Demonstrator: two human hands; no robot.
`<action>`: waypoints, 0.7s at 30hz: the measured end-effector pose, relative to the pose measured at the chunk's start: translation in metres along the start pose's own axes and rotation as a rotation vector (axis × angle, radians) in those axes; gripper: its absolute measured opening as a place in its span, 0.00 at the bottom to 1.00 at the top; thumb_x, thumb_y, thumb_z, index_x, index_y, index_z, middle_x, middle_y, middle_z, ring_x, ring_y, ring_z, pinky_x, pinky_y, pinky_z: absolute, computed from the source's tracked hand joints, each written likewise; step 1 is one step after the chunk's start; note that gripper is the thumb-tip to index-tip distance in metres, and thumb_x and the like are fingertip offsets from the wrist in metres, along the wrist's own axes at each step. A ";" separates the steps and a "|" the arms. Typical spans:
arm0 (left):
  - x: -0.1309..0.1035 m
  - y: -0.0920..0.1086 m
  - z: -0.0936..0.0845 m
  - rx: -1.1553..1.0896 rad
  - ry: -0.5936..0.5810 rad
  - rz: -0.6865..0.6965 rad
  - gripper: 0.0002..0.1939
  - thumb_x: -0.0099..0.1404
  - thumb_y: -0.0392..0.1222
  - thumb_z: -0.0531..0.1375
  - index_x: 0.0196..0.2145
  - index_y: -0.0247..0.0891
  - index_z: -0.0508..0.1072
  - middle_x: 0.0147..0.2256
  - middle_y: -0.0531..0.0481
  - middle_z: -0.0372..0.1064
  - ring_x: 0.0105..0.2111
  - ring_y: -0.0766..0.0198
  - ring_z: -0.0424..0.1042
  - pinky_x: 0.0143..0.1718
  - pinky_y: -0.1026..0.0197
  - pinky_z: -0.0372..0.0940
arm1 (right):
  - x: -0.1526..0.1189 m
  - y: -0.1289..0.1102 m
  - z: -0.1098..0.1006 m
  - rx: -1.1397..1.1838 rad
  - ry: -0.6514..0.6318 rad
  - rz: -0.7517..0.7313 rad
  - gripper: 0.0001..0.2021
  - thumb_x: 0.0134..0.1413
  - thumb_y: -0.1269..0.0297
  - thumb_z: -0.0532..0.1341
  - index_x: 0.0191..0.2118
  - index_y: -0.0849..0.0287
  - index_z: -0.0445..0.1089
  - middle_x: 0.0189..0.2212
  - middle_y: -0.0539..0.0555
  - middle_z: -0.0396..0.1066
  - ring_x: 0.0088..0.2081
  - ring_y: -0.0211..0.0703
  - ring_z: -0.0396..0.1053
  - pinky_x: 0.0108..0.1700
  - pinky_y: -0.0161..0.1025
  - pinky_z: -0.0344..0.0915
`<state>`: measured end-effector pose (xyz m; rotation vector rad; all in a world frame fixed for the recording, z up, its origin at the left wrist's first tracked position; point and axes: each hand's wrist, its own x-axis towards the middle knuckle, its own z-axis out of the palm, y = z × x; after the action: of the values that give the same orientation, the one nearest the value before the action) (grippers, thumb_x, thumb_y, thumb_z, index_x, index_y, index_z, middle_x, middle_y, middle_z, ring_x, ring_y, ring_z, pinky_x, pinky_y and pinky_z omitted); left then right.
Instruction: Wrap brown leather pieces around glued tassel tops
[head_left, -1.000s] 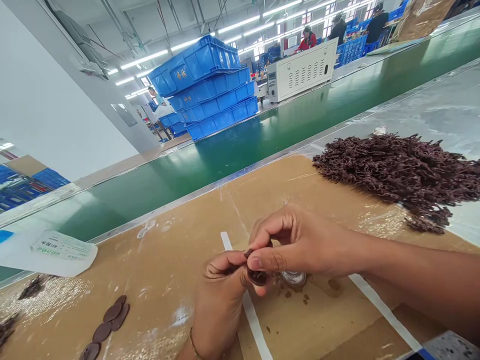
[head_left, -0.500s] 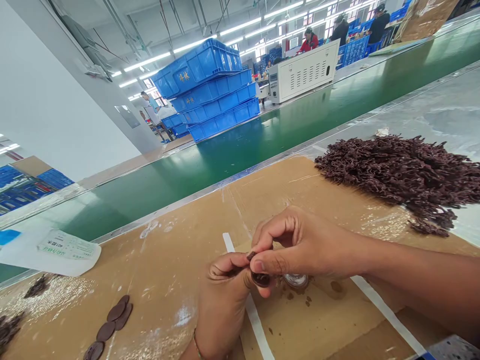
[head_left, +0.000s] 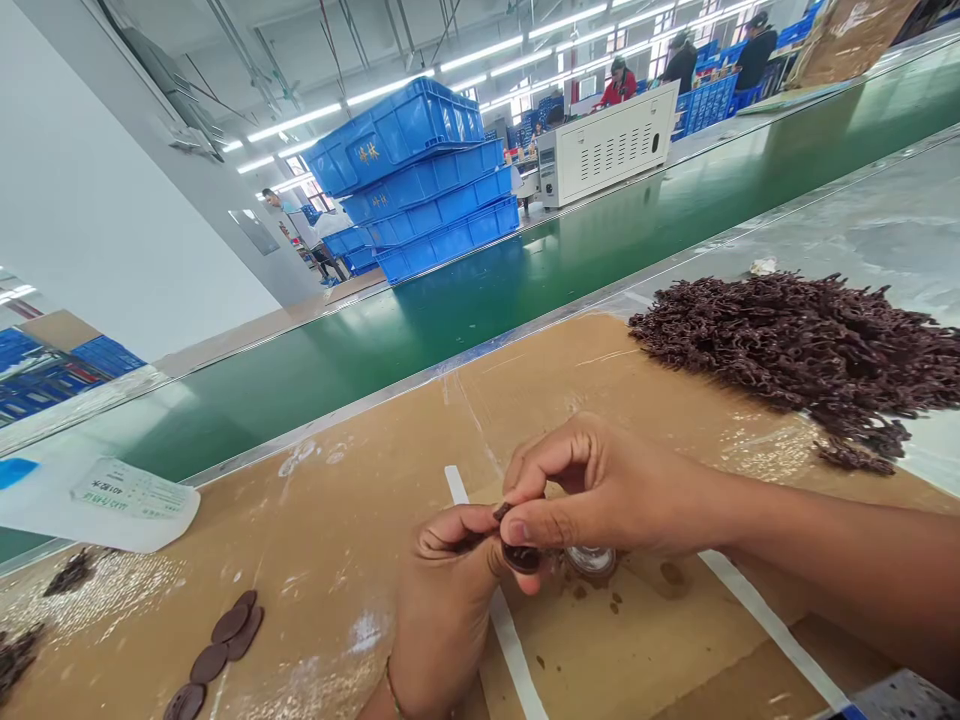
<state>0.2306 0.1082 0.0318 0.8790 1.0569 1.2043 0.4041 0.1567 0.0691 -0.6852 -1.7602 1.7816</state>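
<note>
Both hands meet near the middle of the surface (head_left: 337, 480): left hand (head_left: 442, 590) and right hand (head_left: 600, 490) pinch one brown piece (head_left: 517, 556) together. A brown pile (head_left: 795, 345) lies far right.

A factory assembly hall. Long green conveyor belt (head_left: 525, 290) crossing the middle of the frame, stacked blue plastic crates (head_left: 420, 180) upper centre, rows of strip lights (head_left: 390, 85) on a bare ceiling, a white vented machine cabinet (head_left: 607, 145) and other workers (head_left: 619, 80) at stations, upper right.
</note>
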 end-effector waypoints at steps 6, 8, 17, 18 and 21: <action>0.001 0.002 0.003 -0.020 -0.007 -0.012 0.12 0.43 0.39 0.76 0.20 0.35 0.77 0.18 0.54 0.71 0.20 0.74 0.66 0.26 0.75 0.65 | 0.001 -0.001 0.001 0.005 0.010 0.002 0.16 0.48 0.52 0.69 0.27 0.63 0.75 0.26 0.55 0.77 0.29 0.40 0.69 0.30 0.36 0.63; 0.001 0.003 0.003 -0.017 -0.008 -0.012 0.11 0.44 0.39 0.75 0.21 0.36 0.77 0.18 0.54 0.70 0.20 0.75 0.66 0.26 0.75 0.65 | 0.001 -0.001 0.001 0.004 0.009 0.000 0.16 0.48 0.52 0.69 0.27 0.63 0.75 0.26 0.55 0.76 0.29 0.40 0.69 0.30 0.36 0.63; 0.001 0.000 0.003 -0.034 -0.017 -0.003 0.12 0.43 0.39 0.76 0.20 0.36 0.76 0.17 0.55 0.69 0.20 0.73 0.68 0.26 0.74 0.65 | 0.001 -0.002 0.002 0.013 0.013 -0.012 0.17 0.48 0.52 0.69 0.27 0.64 0.76 0.25 0.55 0.76 0.28 0.37 0.69 0.30 0.33 0.64; 0.001 0.000 0.004 -0.026 -0.015 -0.003 0.12 0.44 0.39 0.75 0.19 0.36 0.76 0.17 0.55 0.69 0.20 0.73 0.68 0.26 0.74 0.65 | 0.001 -0.002 0.002 0.018 0.012 -0.015 0.16 0.48 0.52 0.69 0.27 0.64 0.76 0.25 0.55 0.76 0.29 0.37 0.69 0.30 0.33 0.64; 0.001 0.001 0.004 0.004 -0.022 -0.001 0.11 0.45 0.39 0.75 0.19 0.35 0.75 0.18 0.54 0.71 0.21 0.72 0.69 0.27 0.73 0.66 | 0.001 -0.002 0.003 0.062 0.003 -0.015 0.15 0.47 0.54 0.70 0.27 0.64 0.76 0.25 0.54 0.76 0.28 0.37 0.69 0.30 0.32 0.65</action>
<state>0.2338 0.1090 0.0332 0.8925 1.0419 1.1890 0.4017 0.1554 0.0711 -0.6465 -1.6965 1.8163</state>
